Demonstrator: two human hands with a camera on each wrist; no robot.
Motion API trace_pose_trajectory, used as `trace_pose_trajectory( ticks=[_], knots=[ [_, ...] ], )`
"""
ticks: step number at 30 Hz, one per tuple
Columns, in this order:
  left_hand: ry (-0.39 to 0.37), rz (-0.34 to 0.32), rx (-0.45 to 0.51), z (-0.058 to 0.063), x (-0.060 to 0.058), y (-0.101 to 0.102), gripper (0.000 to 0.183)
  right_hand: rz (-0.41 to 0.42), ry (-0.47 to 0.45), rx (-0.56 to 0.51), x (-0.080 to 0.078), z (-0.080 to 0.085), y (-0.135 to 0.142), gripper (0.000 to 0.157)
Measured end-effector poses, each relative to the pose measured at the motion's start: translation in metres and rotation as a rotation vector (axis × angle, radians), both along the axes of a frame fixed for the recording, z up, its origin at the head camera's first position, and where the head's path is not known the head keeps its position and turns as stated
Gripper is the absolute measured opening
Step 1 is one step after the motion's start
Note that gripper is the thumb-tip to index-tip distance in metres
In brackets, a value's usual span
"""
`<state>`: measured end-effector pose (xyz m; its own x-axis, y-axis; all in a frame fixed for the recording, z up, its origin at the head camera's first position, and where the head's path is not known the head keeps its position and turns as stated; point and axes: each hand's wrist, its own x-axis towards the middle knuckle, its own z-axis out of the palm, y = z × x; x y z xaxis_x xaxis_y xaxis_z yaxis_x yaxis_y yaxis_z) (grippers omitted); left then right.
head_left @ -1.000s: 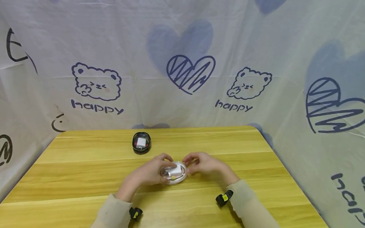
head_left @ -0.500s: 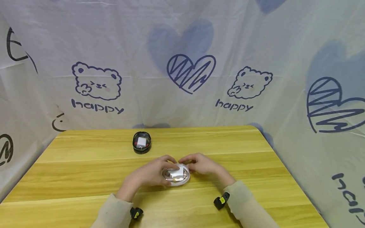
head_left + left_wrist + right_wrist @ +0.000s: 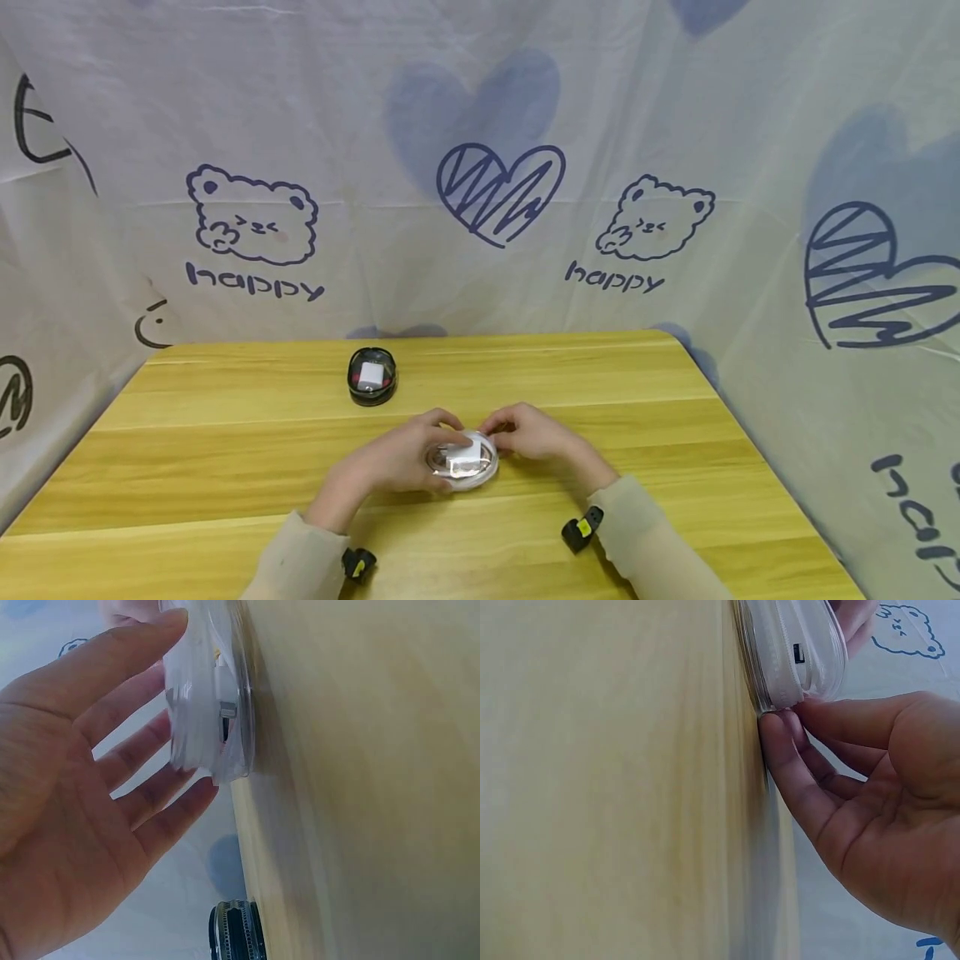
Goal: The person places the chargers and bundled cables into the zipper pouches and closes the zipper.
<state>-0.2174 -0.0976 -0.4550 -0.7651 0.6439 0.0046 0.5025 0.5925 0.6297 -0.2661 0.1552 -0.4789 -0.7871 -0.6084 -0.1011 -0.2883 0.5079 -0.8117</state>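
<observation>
A small oval clear pouch (image 3: 480,480) with a white zippered side lies on the wooden table, with a white charger plug (image 3: 467,454) and a cable inside. My left hand (image 3: 405,452) grips it from the left. In the left wrist view the thumb lies along the pouch's top edge and the fingers spread at its far side. At the opposite end, my right hand (image 3: 534,433) pinches between thumb and fingertips right beside the zipper (image 3: 781,664). Whatever small part sits between those fingertips is hidden.
Further back and to the left stands a similar black-rimmed clear pouch (image 3: 372,401) with a white block inside. Behind the wooden table (image 3: 600,375) hangs a white cloth (image 3: 360,125) printed with hearts and bears. A black wrist camera strap shows at each sleeve.
The right fingers have drawn in from looser spread to a pinch at the pouch's end. The pouch and left hand have shifted slightly to the right; the black-rimmed pouch stays put.
</observation>
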Motion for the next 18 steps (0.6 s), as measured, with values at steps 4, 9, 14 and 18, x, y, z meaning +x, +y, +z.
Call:
trace_pose_trajectory(
  ticks=[4,9,14,18],
  knots=[
    [0.011,-0.008,0.004,-0.0011,-0.0002,0.0011,0.063,0.0,-0.006,0.009,0.0005,0.0006,-0.0008,0.021],
    [0.016,-0.016,0.014,-0.0027,-0.0012,0.002,0.062,0.017,0.035,0.049,0.0009,0.0005,-0.0004,0.023],
    [0.026,-0.041,0.008,-0.0043,-0.0017,0.0032,0.06,0.034,0.072,0.074,0.0009,-0.0004,0.0,0.019],
    [0.042,-0.057,0.008,-0.0052,-0.002,0.003,0.06,0.047,0.076,0.065,0.0013,0.0006,-0.001,0.013]
  ],
)
